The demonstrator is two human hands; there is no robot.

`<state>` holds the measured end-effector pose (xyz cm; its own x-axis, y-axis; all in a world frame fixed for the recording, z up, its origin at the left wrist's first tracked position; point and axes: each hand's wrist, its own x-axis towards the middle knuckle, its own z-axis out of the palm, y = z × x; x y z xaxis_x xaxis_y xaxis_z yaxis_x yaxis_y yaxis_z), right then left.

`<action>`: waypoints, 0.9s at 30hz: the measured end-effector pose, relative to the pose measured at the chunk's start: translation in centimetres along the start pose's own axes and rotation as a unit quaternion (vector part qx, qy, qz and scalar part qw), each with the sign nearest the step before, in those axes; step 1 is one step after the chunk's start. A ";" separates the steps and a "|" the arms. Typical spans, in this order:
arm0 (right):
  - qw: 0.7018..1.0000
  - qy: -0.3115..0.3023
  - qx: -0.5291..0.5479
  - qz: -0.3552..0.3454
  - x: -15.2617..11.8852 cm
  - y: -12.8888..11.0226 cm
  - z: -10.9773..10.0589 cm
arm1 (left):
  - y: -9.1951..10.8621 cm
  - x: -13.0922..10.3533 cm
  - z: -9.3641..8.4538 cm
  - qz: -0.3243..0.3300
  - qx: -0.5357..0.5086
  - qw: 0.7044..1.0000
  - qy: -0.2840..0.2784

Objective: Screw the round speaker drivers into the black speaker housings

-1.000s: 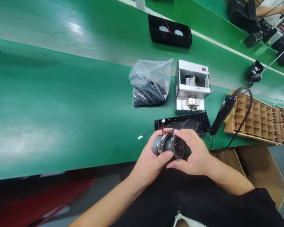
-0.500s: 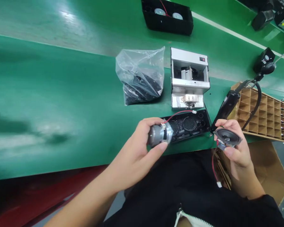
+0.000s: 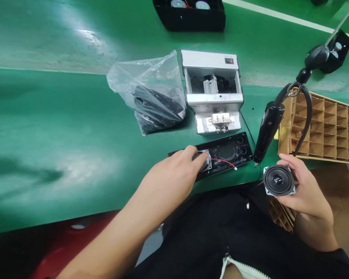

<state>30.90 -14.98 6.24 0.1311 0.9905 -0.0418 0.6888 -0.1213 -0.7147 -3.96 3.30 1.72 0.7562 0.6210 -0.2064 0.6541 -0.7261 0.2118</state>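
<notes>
My left hand (image 3: 182,166) is closed on a speaker driver (image 3: 206,161) that sits in the left part of a long black speaker panel (image 3: 238,153). A red wire with a white plug trails from that driver to the right across the panel. The panel's right grille (image 3: 227,151) is uncovered. My right hand (image 3: 306,190) holds a second speaker driver (image 3: 279,180), its black cone facing up, to the right of the panel. Its plug (image 3: 248,204) dangles in front of my dark clothing. Fingers partly hide the left driver.
Behind the panel stands a silver screw feeder (image 3: 211,100), with a clear plastic bag of black parts (image 3: 157,104) left of it. A black electric screwdriver (image 3: 267,128) hangs at the right, near a cardboard divider box (image 3: 331,131). A black speaker housing (image 3: 192,17) lies at the back.
My left hand has lowered its driver, magnet side up, into the panel's left place. My right hand has turned its driver so the cone faces the camera. The view has shifted.
</notes>
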 end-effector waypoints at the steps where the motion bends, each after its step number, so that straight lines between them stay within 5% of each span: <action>1: 1.000 -0.001 0.023 0.001 -0.3 0.3 0.2 | 0.1 0.1 -0.1 0.001 0.018 1.000 -0.014; 7: 0.996 0.046 0.069 0.010 -0.5 0.5 0.1 | 0.1 0.7 1.3 -0.016 0.010 1.000 -0.013; 11: 0.999 0.025 0.032 -0.024 -0.2 -0.1 -0.4 | -0.1 0.8 2.0 -0.004 0.021 1.000 0.015; 17: 0.984 0.111 0.135 -0.036 0.1 -1.1 2.3 | -2.0 -1.0 2.1 0.048 -0.051 0.992 0.108; 23: 0.977 -0.016 0.206 -0.061 2.7 -3.1 4.8 | -5.4 -4.3 2.8 0.024 -0.080 0.990 0.112; 27: 0.977 -0.068 0.177 -0.099 6.0 -4.4 6.1 | -5.5 -4.5 2.0 0.054 -0.072 0.988 0.129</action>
<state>24.30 -8.11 4.84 -0.0923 0.9946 0.0471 0.3980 0.0802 -0.9139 -11.00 3.91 -0.47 0.7889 0.6103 0.0715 0.5514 -0.7545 0.3558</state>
